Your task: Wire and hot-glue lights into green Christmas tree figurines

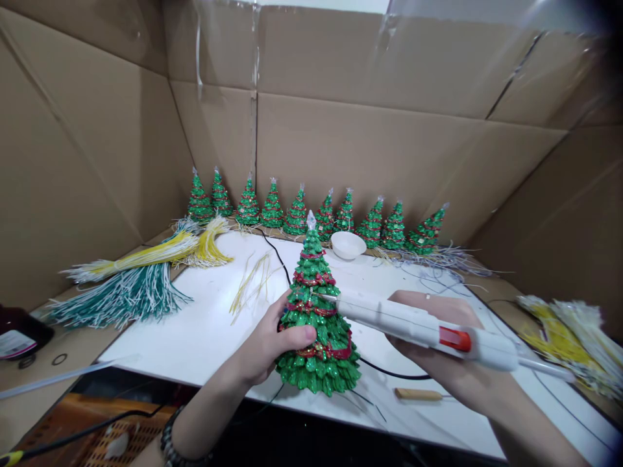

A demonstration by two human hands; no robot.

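Note:
My left hand (267, 344) is wrapped round the lower left side of a glittery green Christmas tree figurine (318, 337) with red garlands, which stands near the front edge of the white board (204, 331). In my right hand (440, 353) I hold a white glue gun (413, 324) with a red trigger. Its nozzle touches the tree's upper left side. A glue stick pokes out of the gun's back end at the right.
Several small green trees (296, 214) line the cardboard wall at the back, with a white bowl (347, 245) before them. Bundles of yellow and white-green wires (131, 279) lie left; more wires (569, 337) right. A wooden-handled tool (417, 394) and black cable lie near the tree.

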